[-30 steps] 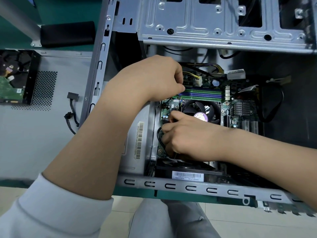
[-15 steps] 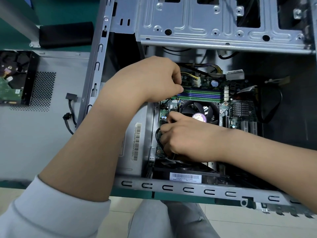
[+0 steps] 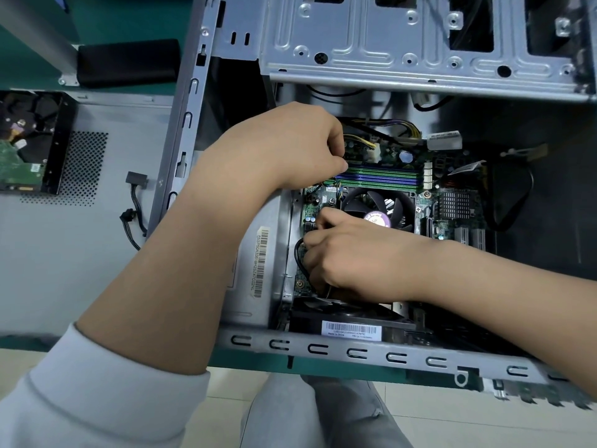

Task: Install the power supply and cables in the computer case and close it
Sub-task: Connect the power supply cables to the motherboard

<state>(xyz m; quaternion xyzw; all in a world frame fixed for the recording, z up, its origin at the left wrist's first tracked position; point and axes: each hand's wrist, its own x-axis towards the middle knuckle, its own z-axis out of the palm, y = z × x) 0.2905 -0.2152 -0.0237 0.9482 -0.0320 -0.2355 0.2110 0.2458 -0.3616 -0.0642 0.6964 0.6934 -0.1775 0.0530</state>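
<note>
The open computer case (image 3: 355, 350) lies on its side on the bench. The grey power supply (image 3: 258, 263), with a barcode label, sits inside at the left, partly under my left forearm. My left hand (image 3: 290, 150) is curled above the memory slots and pinches thin wires (image 3: 318, 188) that run down to the motherboard (image 3: 452, 205). My right hand (image 3: 352, 257) lies beside the CPU fan (image 3: 378, 205), fingers curled round a black cable (image 3: 298, 257) that loops out at the board's left edge. The plug and its socket are hidden under the fingers.
A metal drive cage (image 3: 420, 43) overhangs the far side of the case. A black rear fan (image 3: 349, 313) sits below my right hand. The grey side panel (image 3: 64, 253) lies to the left, bearing a hard drive (image 3: 26, 147) and a loose black cable (image 3: 134, 205).
Both hands stay in nearly the same spots inside the case. My right hand has shifted slightly left and up along the board's edge with the black cable.
</note>
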